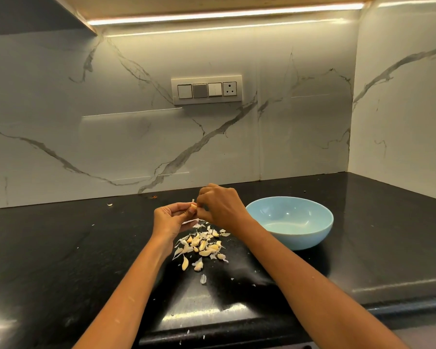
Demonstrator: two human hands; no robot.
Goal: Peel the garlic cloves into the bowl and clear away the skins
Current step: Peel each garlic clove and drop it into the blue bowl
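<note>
A heap of pale garlic cloves and papery skins (202,245) is lying on the glossy black stone desk (61,248), just left of the empty light-blue round bowl (291,221). Beyond the heap, the left hand (170,217) is pinching a single clove (193,206), while the right hand (220,206) is gripping its skin with curled fingers. Farther back, a white switch panel (207,89) is sitting on the marble wall.
</note>
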